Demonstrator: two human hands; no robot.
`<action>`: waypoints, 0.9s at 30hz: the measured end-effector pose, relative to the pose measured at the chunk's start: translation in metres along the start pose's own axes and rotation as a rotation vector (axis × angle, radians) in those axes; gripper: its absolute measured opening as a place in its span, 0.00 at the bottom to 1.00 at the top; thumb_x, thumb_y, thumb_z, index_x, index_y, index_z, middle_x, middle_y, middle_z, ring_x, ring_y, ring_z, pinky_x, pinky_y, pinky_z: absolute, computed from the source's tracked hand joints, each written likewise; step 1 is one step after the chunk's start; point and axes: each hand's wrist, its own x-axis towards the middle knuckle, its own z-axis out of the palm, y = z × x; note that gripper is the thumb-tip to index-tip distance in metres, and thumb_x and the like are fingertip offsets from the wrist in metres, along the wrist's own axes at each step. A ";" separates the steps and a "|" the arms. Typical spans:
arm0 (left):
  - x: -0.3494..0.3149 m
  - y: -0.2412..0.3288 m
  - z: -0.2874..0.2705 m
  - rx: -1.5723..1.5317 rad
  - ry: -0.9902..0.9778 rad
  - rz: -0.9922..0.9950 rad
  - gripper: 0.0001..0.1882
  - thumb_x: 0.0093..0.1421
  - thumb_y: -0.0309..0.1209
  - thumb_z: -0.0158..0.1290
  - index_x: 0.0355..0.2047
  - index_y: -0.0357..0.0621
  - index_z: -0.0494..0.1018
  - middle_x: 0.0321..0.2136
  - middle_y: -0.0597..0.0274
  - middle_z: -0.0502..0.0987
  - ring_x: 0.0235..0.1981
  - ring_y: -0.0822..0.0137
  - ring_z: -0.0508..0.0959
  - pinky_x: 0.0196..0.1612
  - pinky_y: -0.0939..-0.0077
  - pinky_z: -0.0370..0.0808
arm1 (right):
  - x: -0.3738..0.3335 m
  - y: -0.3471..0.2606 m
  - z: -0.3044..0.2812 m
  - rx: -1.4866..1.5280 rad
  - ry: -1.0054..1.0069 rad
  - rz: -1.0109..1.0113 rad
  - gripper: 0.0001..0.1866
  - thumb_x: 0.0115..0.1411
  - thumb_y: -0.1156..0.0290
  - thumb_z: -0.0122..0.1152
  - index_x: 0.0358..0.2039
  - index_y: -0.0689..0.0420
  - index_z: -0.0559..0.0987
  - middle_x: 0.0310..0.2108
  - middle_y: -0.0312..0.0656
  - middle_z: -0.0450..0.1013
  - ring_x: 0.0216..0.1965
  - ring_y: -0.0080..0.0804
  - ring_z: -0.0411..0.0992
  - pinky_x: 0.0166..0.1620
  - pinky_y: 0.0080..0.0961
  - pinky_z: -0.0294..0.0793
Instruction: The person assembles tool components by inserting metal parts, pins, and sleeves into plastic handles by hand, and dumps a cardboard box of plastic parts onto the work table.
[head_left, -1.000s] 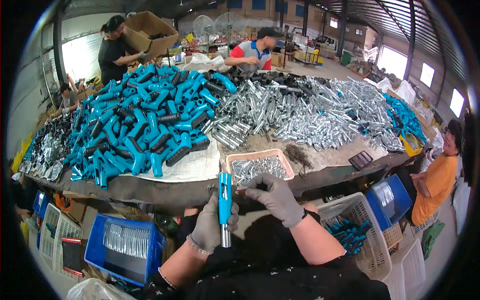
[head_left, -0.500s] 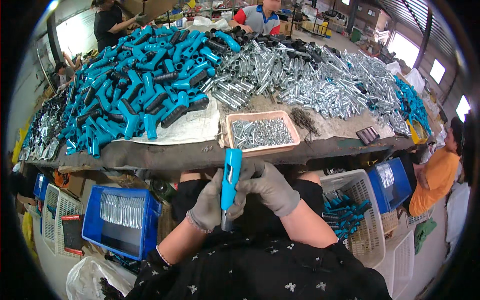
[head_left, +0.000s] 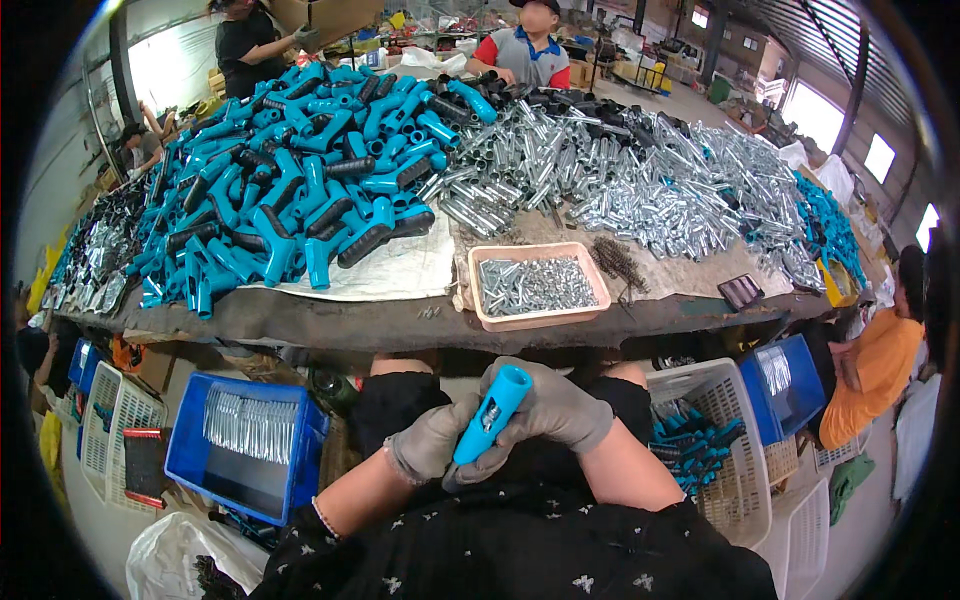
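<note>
A teal plastic tube (head_left: 490, 415) with an open round end and a long slot in its side is held over my lap, tilted with its open end up and to the right. Through the slot shows some metal, too small to make out. My left hand (head_left: 430, 440), in a grey glove, is closed on the lower part of the tube. Behind and around its right side wraps my gloved right hand (head_left: 562, 410). On the table just beyond, a pink tray (head_left: 540, 322) holds many small metal pins.
Teal angled handles with black grips (head_left: 275, 245) are heaped at the left. Shiny metal tubes (head_left: 640, 190) pile up at the right. Dark springs (head_left: 620, 262) lie beside the tray. Below stand a blue crate (head_left: 185, 455) and a white basket (head_left: 745, 440). Other people are around the table.
The teal tube has tipped from nearly upright to a rightward slant, its open end now turned toward me. Both hands have come lower, and my right hand wraps further around it.
</note>
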 end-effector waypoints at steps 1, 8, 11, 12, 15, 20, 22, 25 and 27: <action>-0.001 0.001 -0.001 0.005 -0.022 -0.008 0.36 0.60 0.66 0.46 0.42 0.40 0.70 0.24 0.61 0.71 0.17 0.71 0.69 0.20 0.77 0.66 | -0.001 0.000 0.001 -0.058 0.028 -0.021 0.23 0.49 0.69 0.76 0.43 0.55 0.73 0.38 0.33 0.74 0.41 0.25 0.72 0.50 0.26 0.71; 0.013 0.029 0.021 0.126 0.520 0.612 0.24 0.71 0.53 0.39 0.43 0.44 0.67 0.32 0.60 0.72 0.28 0.65 0.73 0.34 0.68 0.71 | 0.009 0.034 0.011 -0.215 -0.144 0.213 0.28 0.66 0.42 0.50 0.41 0.59 0.74 0.34 0.37 0.74 0.34 0.27 0.73 0.34 0.23 0.73; 0.017 0.030 0.012 0.051 0.498 0.617 0.22 0.71 0.51 0.40 0.43 0.44 0.67 0.33 0.59 0.71 0.29 0.66 0.72 0.34 0.68 0.70 | 0.011 0.051 0.031 -0.109 -0.200 0.154 0.28 0.68 0.45 0.46 0.35 0.61 0.75 0.29 0.39 0.73 0.28 0.30 0.72 0.30 0.23 0.71; 0.021 0.027 0.018 0.067 0.562 0.656 0.19 0.71 0.50 0.42 0.47 0.48 0.68 0.34 0.59 0.71 0.29 0.66 0.70 0.32 0.70 0.69 | 0.013 0.072 0.024 0.177 -0.228 0.157 0.26 0.67 0.47 0.49 0.30 0.60 0.75 0.24 0.39 0.72 0.25 0.29 0.71 0.28 0.23 0.69; 0.020 0.027 0.010 0.038 0.568 0.662 0.19 0.71 0.49 0.42 0.47 0.46 0.68 0.34 0.59 0.71 0.29 0.66 0.70 0.32 0.69 0.69 | 0.011 0.074 0.029 0.427 -0.174 0.180 0.22 0.66 0.53 0.52 0.23 0.59 0.73 0.17 0.39 0.67 0.21 0.27 0.68 0.27 0.24 0.65; 0.021 0.025 0.011 0.091 0.605 0.643 0.21 0.72 0.49 0.40 0.46 0.43 0.68 0.33 0.60 0.71 0.29 0.67 0.70 0.33 0.70 0.70 | 0.004 0.058 0.049 -0.536 0.275 0.047 0.16 0.64 0.59 0.53 0.33 0.61 0.75 0.26 0.48 0.72 0.30 0.39 0.70 0.37 0.35 0.69; 0.026 0.024 0.011 0.142 0.622 0.637 0.21 0.72 0.49 0.40 0.46 0.43 0.68 0.33 0.61 0.71 0.29 0.68 0.70 0.33 0.71 0.69 | 0.003 0.068 0.049 -0.554 0.302 -0.019 0.18 0.66 0.56 0.51 0.39 0.60 0.74 0.35 0.57 0.74 0.37 0.54 0.73 0.44 0.41 0.70; 0.035 0.034 0.007 0.003 0.645 0.616 0.23 0.72 0.51 0.38 0.47 0.43 0.67 0.31 0.63 0.69 0.26 0.71 0.68 0.26 0.76 0.67 | -0.003 0.056 0.032 -0.778 0.177 -0.063 0.18 0.67 0.56 0.51 0.44 0.59 0.72 0.38 0.57 0.73 0.39 0.55 0.73 0.45 0.41 0.71; 0.029 0.046 -0.024 0.021 0.626 0.530 0.24 0.70 0.55 0.40 0.45 0.46 0.68 0.30 0.65 0.69 0.21 0.72 0.68 0.21 0.78 0.65 | -0.017 0.030 0.009 -0.818 0.096 -0.047 0.19 0.66 0.57 0.54 0.49 0.59 0.72 0.40 0.55 0.72 0.41 0.53 0.73 0.48 0.40 0.71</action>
